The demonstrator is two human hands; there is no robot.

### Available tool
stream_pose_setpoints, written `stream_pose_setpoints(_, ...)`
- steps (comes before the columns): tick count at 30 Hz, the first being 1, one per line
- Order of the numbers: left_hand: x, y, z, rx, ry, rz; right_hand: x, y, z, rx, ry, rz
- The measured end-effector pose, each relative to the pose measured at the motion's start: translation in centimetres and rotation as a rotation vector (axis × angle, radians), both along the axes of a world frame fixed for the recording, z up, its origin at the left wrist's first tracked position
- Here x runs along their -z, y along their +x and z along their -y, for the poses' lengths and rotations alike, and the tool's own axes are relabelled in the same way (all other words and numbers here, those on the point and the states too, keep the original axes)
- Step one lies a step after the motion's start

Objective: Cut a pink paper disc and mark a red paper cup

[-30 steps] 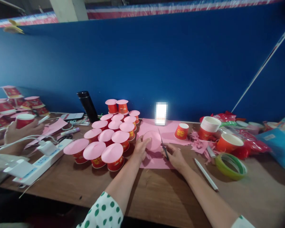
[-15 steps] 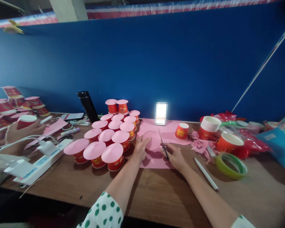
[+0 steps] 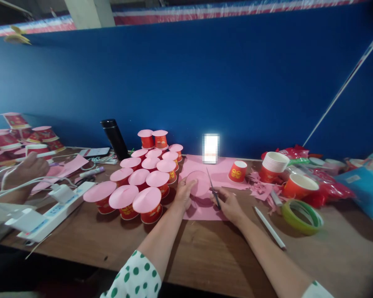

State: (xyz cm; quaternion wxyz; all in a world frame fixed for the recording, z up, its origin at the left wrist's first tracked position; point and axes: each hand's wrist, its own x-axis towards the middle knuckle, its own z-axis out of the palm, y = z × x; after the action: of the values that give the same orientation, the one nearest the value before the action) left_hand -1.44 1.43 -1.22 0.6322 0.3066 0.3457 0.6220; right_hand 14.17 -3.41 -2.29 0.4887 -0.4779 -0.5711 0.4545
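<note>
Between my hands is a round piece of pink paper (image 3: 200, 186), and my left hand (image 3: 185, 193) pinches its left edge. My right hand (image 3: 228, 203) is closed on a pair of dark-handled scissors (image 3: 216, 196), whose blades point away from me along the disc's right edge. Under both lie larger pink sheets (image 3: 194, 214) on the brown table. Left of my left hand stand several upside-down red paper cups, each topped with a pink paper disc (image 3: 147, 200). A single red cup (image 3: 237, 171) rests upside down on the pink sheet.
At right are a stack of cups (image 3: 273, 165), pink scraps (image 3: 269, 190), a white pen (image 3: 270, 227) and a tape roll (image 3: 302, 217). A lit phone (image 3: 210, 149) leans against the blue partition. At left are a power strip (image 3: 57, 213), a black flask (image 3: 114, 139) and another person's hand (image 3: 34, 167).
My hands, the disc and the scissors stay almost in place. At the left, the other person's hand has lifted and shifted, and the cup it held now appears behind it.
</note>
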Motion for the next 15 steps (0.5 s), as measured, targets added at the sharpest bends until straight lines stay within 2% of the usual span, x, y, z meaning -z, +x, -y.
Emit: stream_pose_setpoints(15, -0.17, 0.03, 0.12, -0.015, -0.009, -0.001, -0.3, -0.08, 0.13, 0.023, 0.003, 0.023)
